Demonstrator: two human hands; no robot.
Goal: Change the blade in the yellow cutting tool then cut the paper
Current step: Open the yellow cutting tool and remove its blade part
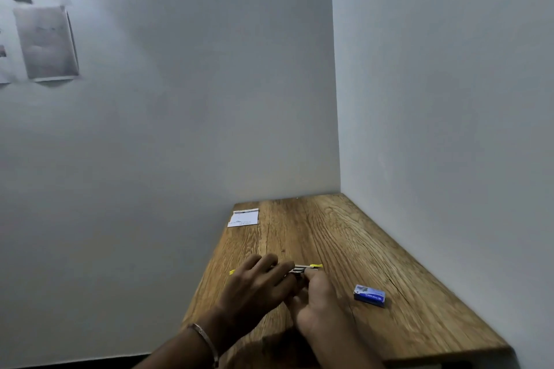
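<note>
Clearly, the main danger at this moment is judged to be a cut finger: the yellow cutting tool point(299, 269) is handled close between both hands, and if a blade is exposed or half drawn out, a small slip could bring the edge against the fingertips. The blade itself cannot be made out, so it cannot be told whether it is out, in, or already removed. A second risk is that a small part is dropped from the tabletop point(404, 293), because the work is done near its left edge. The tool is seen as a thin, long thing with a grey metal middle and a yellow tip at the right; a small yellow piece point(232, 272) is also seen just left of the left hand, but it cannot be told whether it belongs to the tool or lies apart. The tool is held low over the middle of the tabletop. The left hand point(257, 284) lies over it with fingers mostly straight and a little spread; its grip underneath is hidden. The right hand point(314, 293) is curled, and its fingers seem to pinch the tool from the near side. The paper point(243, 218) lies untouched at the far left corner, well apart, and a blue box point(369, 296) rests to the right of the hands.
</note>
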